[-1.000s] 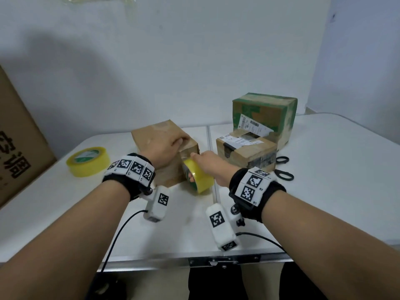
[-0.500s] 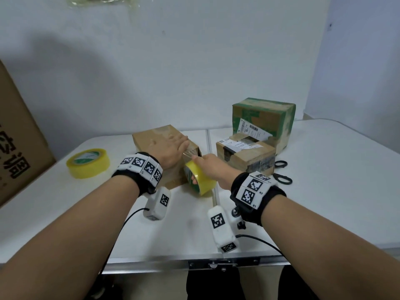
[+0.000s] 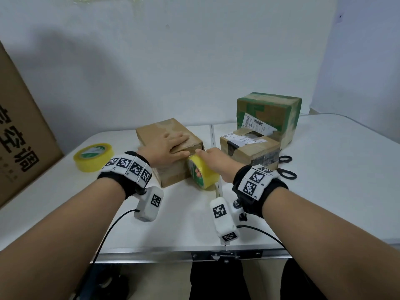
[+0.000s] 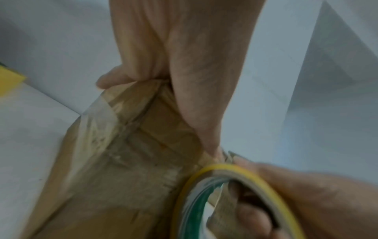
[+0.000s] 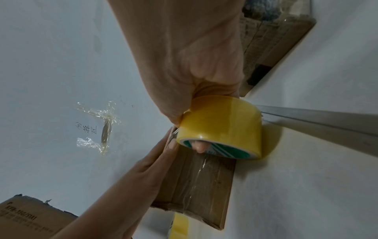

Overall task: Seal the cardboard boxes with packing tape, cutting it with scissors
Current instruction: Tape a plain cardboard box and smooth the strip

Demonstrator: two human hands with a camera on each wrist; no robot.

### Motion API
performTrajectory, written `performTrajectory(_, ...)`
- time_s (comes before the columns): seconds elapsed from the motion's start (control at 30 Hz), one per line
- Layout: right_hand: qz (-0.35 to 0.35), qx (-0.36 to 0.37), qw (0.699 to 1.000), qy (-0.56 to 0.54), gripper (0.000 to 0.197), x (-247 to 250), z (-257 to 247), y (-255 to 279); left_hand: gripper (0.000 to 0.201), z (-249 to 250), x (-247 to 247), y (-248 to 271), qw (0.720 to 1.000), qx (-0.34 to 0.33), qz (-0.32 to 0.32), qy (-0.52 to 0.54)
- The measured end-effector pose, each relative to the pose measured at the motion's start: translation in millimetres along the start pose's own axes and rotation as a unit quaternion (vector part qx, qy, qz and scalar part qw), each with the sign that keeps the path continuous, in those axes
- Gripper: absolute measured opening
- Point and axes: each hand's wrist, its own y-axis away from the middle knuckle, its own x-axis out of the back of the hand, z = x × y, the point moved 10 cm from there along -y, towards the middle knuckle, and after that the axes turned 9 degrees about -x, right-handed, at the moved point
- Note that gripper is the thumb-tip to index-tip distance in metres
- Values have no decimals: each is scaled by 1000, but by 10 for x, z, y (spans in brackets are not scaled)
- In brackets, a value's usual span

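A plain brown cardboard box [image 3: 171,176] lies on the white table [image 3: 324,169], centre left. My left hand [image 3: 171,146] lies flat on its top with straight fingers, the thumb near the box's near right corner. My right hand [image 3: 213,161] grips a yellow tape roll [image 3: 203,174] against the box's right end, fingers through the core. In the right wrist view the roll [image 5: 220,127] sits at the box [image 5: 196,186] edge, clear tape running down the box's side. Black scissors [image 3: 285,167] lie to the right of the small labelled box [image 3: 249,150].
A second yellow tape roll [image 3: 93,156] lies at the left. A green-printed box [image 3: 268,118] stands behind the small labelled one. A large carton [image 3: 19,144] leans at the far left. The table's centre seam [image 3: 218,191] runs under the roll; a metal latch marks the front edge.
The left hand has slid a little further onto the box top and flattened. The right hand keeps the roll at the box's right end; the head view has shifted slightly.
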Motion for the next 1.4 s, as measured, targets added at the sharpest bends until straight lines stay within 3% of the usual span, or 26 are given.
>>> performTrajectory(0.1,4,-3,1000,-4,43,6,22,-33,69,-76,-62,-23,999,-2,-43,-5)
performTrajectory(0.2,7,-11,999,-31,63,47,54,-50,69,-84,-59,-40,999,-11,-32,-3)
performTrajectory(0.33,-36,14,995,-97,45,40,-6,40,57,-7,36,9,998,-42,32,17)
performTrajectory(0.47,-22,42,996,-78,46,153,-186,43,51,57,225,10,998,-53,36,17)
performTrajectory(0.63,50,47,993,-101,48,543,-592,99,41,176,684,-76,999,6,24,21)
performTrajectory(0.83,42,114,986,-112,44,826,-1254,338,32,273,1098,-32,990,51,43,123)
performTrajectory(0.97,-24,134,980,-144,26,793,-1535,514,30,252,1229,22,985,99,0,138)
performTrajectory(1.27,-11,86,980,-177,34,914,-1682,472,22,236,1192,-119,973,123,-122,155)
performTrajectory(1.4,-30,78,977,-194,41,885,-1725,435,35,253,1292,-175,977,128,-91,143)
